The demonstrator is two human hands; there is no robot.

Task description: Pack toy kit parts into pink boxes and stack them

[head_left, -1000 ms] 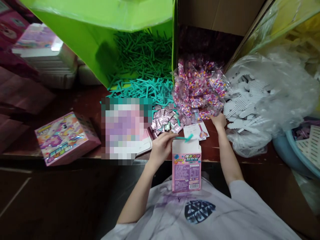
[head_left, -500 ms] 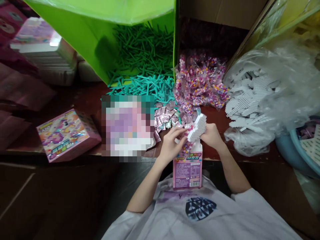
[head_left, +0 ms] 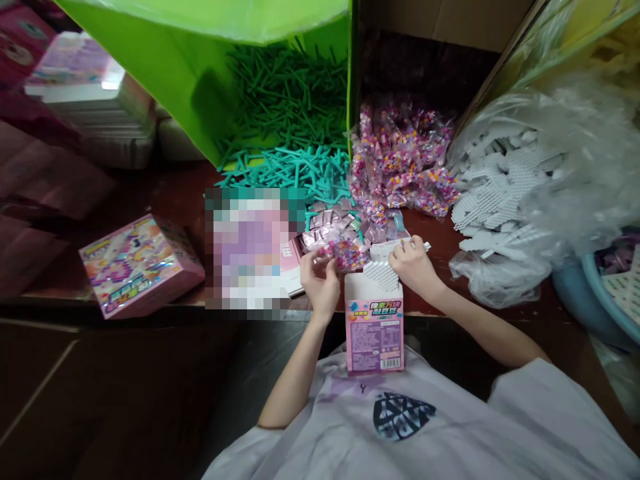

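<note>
A pink and purple carton [head_left: 375,343] stands upright against my shirt, its top flaps up. My right hand [head_left: 416,270] is closed on a white ridged plastic plate [head_left: 380,275], whose lower end is at the carton's mouth; whether it reaches inside I cannot tell. To the left, my left hand [head_left: 320,285] pinches a clear bag of colourful beads [head_left: 347,254] by its near edge. This bag is held in front of a heap of small pinkish packets [head_left: 330,219].
A closed carton [head_left: 137,263] lies at the left. Behind are green sticks [head_left: 290,93] in a lime bin [head_left: 165,73], turquoise sticks [head_left: 300,170] and bagged beads [head_left: 400,160]. White plates [head_left: 505,187] fill a plastic bag at right, above a blue basin [head_left: 575,290].
My hands have moved apart. The bead bag has gone left with my left hand, while the white plate has dropped and tilted down toward the carton in my right.
</note>
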